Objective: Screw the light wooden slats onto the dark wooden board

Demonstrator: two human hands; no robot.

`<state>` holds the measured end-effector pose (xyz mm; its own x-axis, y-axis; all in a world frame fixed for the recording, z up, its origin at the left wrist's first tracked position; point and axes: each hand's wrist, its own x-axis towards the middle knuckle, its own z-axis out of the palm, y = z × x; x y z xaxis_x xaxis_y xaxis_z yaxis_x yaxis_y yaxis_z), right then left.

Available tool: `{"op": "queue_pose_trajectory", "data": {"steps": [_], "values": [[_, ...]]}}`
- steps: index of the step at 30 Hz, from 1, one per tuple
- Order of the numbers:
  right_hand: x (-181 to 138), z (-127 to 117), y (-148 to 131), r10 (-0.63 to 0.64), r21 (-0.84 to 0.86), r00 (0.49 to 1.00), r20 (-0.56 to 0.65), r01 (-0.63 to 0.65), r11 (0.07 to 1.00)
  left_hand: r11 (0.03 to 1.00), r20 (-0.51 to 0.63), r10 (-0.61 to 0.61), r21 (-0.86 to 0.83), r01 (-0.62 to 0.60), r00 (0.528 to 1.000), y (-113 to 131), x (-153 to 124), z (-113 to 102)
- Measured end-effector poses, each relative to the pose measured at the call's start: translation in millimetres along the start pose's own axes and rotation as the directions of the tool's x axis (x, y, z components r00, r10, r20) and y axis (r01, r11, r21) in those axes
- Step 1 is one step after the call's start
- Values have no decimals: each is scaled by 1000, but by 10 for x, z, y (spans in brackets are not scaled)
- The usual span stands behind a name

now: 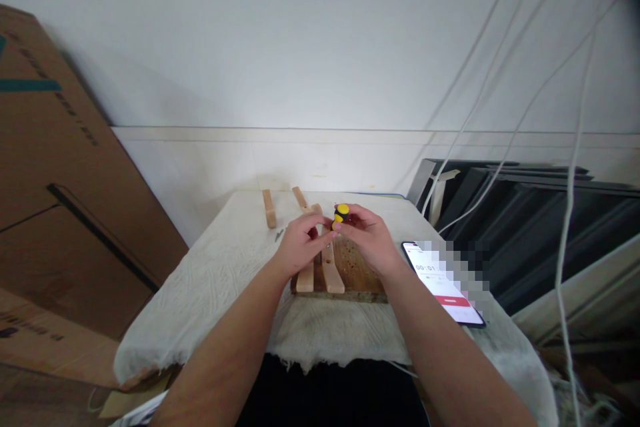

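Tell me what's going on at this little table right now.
A person sits at a cloth-covered table with both hands over a wooden board that carries two pale wooden slats. The right hand grips a stubby yellow-and-black screwdriver, held upright above the slats, while the left hand pinches near its tip. Two more loose slats lie farther back, and a phone with its screen lit rests to the right.

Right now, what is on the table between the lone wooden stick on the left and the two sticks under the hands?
In the head view, small dark screws lie on the white cloth between the lone wooden stick and the two sticks.
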<state>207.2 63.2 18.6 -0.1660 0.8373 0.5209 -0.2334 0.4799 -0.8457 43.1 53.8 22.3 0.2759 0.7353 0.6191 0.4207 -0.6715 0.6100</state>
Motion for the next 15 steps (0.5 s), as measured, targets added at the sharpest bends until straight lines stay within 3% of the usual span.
{"op": "queue_pose_trajectory", "data": {"steps": [15], "values": [[7,9,-9,-14,-53,1000,-17,13,999,999,-7,12,34,-11,1000,-15,11,-22]]}}
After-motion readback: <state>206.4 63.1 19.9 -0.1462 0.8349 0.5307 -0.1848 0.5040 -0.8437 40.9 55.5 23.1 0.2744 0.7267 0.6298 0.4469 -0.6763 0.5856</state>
